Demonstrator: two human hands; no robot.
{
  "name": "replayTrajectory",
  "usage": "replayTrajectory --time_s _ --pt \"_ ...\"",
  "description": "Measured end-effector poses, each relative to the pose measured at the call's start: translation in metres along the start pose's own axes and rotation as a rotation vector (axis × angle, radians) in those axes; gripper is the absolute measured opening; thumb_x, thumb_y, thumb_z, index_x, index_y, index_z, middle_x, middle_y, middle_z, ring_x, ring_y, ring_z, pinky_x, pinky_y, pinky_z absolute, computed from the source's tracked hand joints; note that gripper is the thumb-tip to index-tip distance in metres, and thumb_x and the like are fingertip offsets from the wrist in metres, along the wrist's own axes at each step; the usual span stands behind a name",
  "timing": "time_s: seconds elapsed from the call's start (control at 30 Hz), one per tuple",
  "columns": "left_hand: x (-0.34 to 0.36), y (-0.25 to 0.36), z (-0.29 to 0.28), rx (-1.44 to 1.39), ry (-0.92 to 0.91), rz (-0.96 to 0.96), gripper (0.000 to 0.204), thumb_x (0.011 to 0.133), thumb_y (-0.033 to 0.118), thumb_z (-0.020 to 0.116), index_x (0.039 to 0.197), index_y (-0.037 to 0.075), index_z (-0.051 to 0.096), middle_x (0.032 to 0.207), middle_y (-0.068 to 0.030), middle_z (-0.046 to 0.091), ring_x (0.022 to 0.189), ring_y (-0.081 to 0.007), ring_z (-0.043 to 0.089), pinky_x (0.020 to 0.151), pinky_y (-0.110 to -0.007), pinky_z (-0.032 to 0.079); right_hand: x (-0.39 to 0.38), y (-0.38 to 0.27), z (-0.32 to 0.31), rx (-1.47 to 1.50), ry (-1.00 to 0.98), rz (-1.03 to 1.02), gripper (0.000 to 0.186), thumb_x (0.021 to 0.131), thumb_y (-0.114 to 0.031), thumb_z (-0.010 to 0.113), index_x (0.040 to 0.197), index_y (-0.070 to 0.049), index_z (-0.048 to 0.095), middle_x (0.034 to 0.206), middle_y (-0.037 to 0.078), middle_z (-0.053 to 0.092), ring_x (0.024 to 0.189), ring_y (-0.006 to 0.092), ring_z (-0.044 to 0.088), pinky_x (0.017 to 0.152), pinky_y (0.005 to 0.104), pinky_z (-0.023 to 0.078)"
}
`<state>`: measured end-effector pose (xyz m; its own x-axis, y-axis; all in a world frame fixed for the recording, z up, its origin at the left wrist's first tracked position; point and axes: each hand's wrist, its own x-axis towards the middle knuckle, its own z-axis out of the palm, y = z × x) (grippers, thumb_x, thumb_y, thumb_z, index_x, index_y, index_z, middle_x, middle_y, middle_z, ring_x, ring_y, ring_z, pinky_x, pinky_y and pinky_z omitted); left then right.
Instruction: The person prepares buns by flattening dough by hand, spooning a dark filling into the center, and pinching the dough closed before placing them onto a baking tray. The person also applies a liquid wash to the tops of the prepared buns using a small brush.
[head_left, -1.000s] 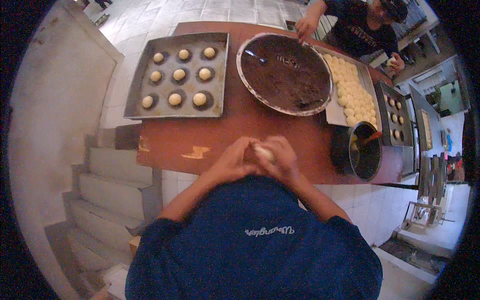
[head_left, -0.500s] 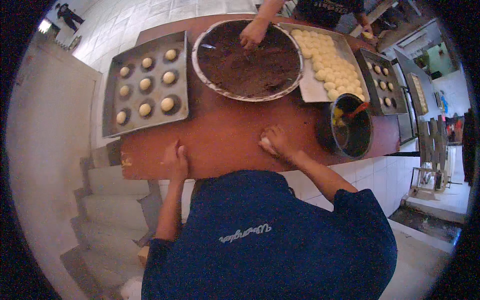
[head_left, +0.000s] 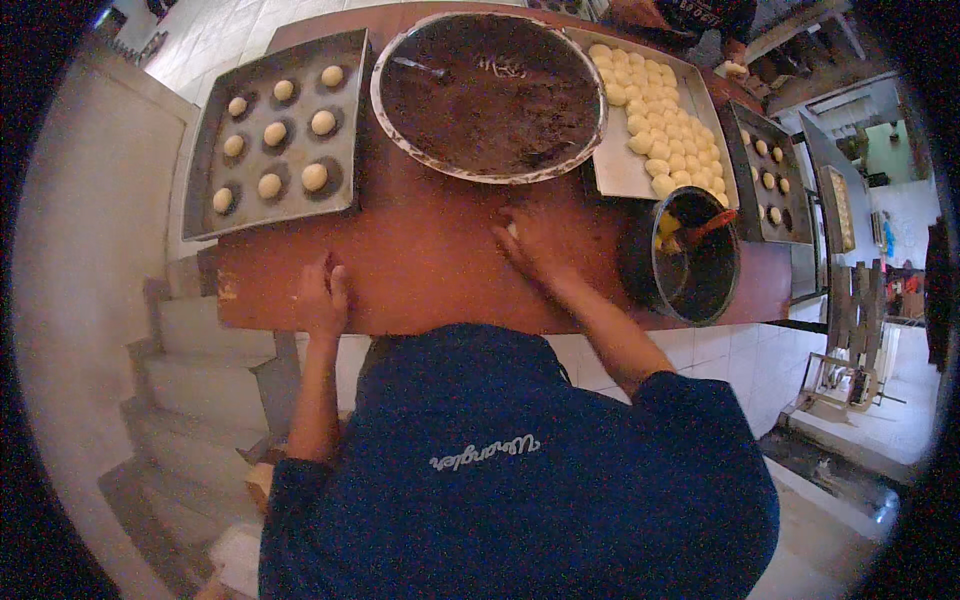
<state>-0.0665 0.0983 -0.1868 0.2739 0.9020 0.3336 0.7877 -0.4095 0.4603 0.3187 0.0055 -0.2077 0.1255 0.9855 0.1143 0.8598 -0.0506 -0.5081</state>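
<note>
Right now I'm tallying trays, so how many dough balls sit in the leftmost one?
9 dough balls in the leftmost tray: three each in its far, middle and near rows. None looks hidden.

"What do you have beneath your right hand [head_left: 540,245]?"
"You have a small pale dough piece [head_left: 512,231] there, mostly covered, so its full shape is hidden from you."
"Where does it lie?"
"On the reddish-brown tabletop [head_left: 420,265], on your side of the wide bowl [head_left: 490,180], left of the black pot [head_left: 645,260]."
</note>
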Motion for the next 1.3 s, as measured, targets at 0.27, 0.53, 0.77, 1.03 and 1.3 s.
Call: replayTrajectory --time_s 0.27,0.53,0.77,1.03,1.3 --pt "-0.002 -0.01 0.009 -0.081 0.007 -0.038 0.045 0.1 0.035 0.055 0.128 0.0 0.062 0.105 -0.0174 0.065 0.093 -0.0337 0.061 0.084 -0.044 0.048 -0.03 0.014 -0.017 0.021 0.061 -0.067 0.028 0.086 -0.018 0.073 0.108 -0.002 0.064 0.102 0.021 0.064 0.097 0.0419 0.059 0.085 0.051 0.048" --pt "-0.002 -0.033 0.029 -0.081 -0.026 -0.03 0.048 0.101 0.034 0.049 0.135 0.0 0.058 0.128 -0.0193 0.063 0.116 -0.0396 0.06 0.102 -0.046 0.044 -0.046 0.006 -0.022 -0.035 0.149 -0.067 0.023 0.081 -0.021 0.077 0.09 -0.005 0.064 0.093 0.019 0.061 0.087 0.04 0.057 0.08 0.0516 0.047" --pt "0.024 0.033 -0.027 -0.132 -0.247 -0.153 0.052 0.101 0.037 0.049 0.132 -0.004 0.058 0.128 -0.0257 0.061 0.117 -0.0427 0.058 0.102 -0.047 0.044 -0.048 -0.003 0.012 -0.063 0.176 -0.051 0.033 0.081 -0.026 0.078 0.103 -0.004 0.066 0.1 0.017 0.062 0.095 0.0396 0.058 0.085 0.0488 0.048" --pt "0.005 -0.019 0.022 -0.073 -0.026 -0.026 0.042 0.102 0.027 0.05 0.125 -0.006 0.061 0.117 -0.0273 0.064 0.107 -0.0441 0.06 0.098 -0.049 0.045 0.014 -0.018 -0.221 0.031 0.485 -0.056 0.027 0.08 -0.027 0.078 0.093 -0.005 0.07 0.096 0.013 0.07 0.088 0.031 0.068 0.079 0.0436 0.054" --pt "-0.006 -0.055 0.04 0.108 0.011 0.029 0.04 0.1 0.026 0.055 0.124 -0.006 0.061 0.114 -0.0256 0.065 0.106 -0.0421 0.061 0.094 -0.048 0.047 0.131 0.206 -0.231 -0.75 -0.3 -0.201 0.013 0.076 -0.015 0.069 0.086 -0.009 0.074 0.083 0.015 0.071 0.081 0.0375 0.07 0.069 0.0445 0.057"
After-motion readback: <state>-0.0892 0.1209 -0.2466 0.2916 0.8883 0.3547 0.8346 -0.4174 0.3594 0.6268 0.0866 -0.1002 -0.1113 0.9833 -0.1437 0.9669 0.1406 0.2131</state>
